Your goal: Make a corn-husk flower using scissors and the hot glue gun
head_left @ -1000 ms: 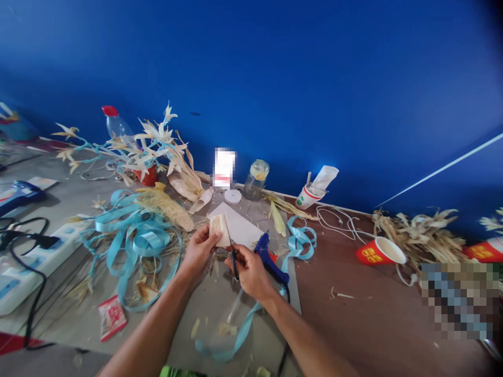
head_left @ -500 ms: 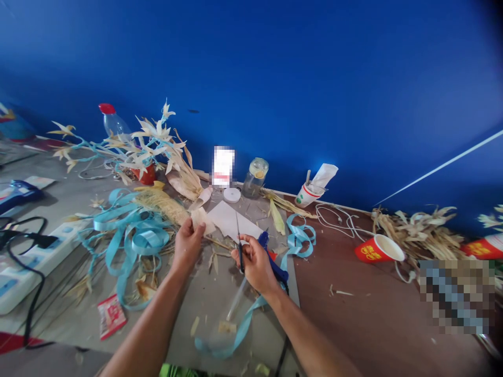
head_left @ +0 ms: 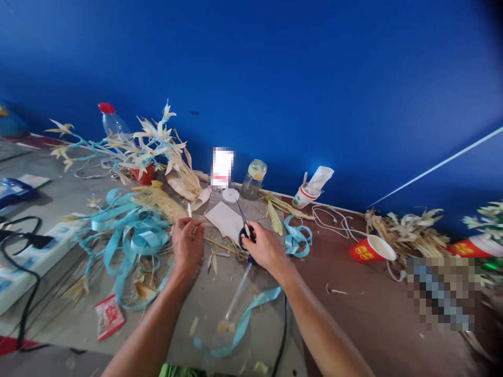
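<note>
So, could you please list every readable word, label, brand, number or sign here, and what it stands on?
No text reads clearly.
Nearer red cup, farther red cups: yellow lettering, too blurred.
Red-and-white packet: printing too small.
White cup: green mark, illegible.
White panel: pixelated.

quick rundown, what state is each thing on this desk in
pale strip: pinched in the left hand
scissors: in the right hand, blades seemingly closed
blue ribbon: loose, looped
clear bottle: red cap on
black plug: in the power strip
red paper cup: uncovered
</note>
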Available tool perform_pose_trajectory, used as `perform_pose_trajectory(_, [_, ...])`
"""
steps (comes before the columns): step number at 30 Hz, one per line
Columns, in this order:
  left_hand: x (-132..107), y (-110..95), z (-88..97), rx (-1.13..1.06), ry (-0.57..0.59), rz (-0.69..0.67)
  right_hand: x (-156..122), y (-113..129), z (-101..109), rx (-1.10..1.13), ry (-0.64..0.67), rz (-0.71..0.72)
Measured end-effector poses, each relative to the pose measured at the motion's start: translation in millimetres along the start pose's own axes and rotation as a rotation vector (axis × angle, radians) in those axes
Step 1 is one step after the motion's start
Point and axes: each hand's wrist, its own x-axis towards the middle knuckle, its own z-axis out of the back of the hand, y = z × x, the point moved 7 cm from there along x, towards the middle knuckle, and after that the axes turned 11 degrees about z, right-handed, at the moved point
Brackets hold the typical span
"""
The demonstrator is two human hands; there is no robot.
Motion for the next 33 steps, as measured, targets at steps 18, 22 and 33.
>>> perform_pose_trajectory(18, [-2.3,0.2,-15.0,-0.154,0.175,-0.035,40.7,45.9,-35.1,-0.362,0.15,0.306])
perform_pose_trajectory(22, [-0.8,-0.2,-11.8,-0.156,0.156,-0.01,34.7,58.9,-56.2,-0.378,0.191,0.4])
perform_pose_trajectory(33, [-1.6,7.3,-11.1,-0.106,0.161,0.117,52.1,62.4,-74.7,-0.376,0.181,0.359])
